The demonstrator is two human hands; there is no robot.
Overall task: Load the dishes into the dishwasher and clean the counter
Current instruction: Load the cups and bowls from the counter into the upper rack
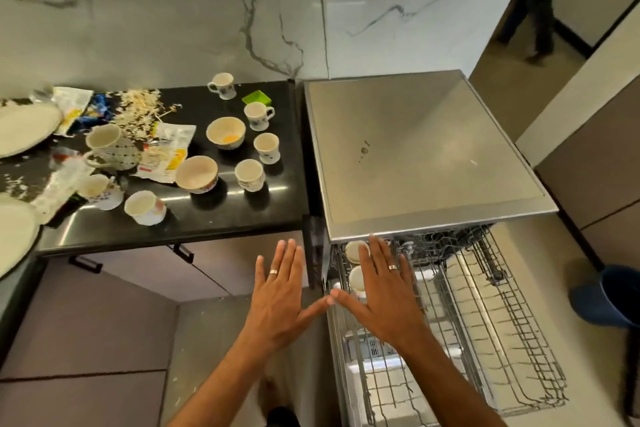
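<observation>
left hand [277, 302] flat, fingers spread, grip empty | right hand [381, 291] likewise, over pulled-out rack [485, 322] with two cups [356, 282] | desk [207, 218] left, cluttered

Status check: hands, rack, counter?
Left hand and right hand open, empty, over rack. Two cups loaded. Counter cluttered: cups, bowls, wrappers.

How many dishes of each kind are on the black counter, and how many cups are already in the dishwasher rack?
Cups on the counter: 7, for example one at the back and a large patterned one
Bowls on the counter: 2
Plates at the counter's left edge: 2
Cups in the rack: 2
Total: 13
</observation>
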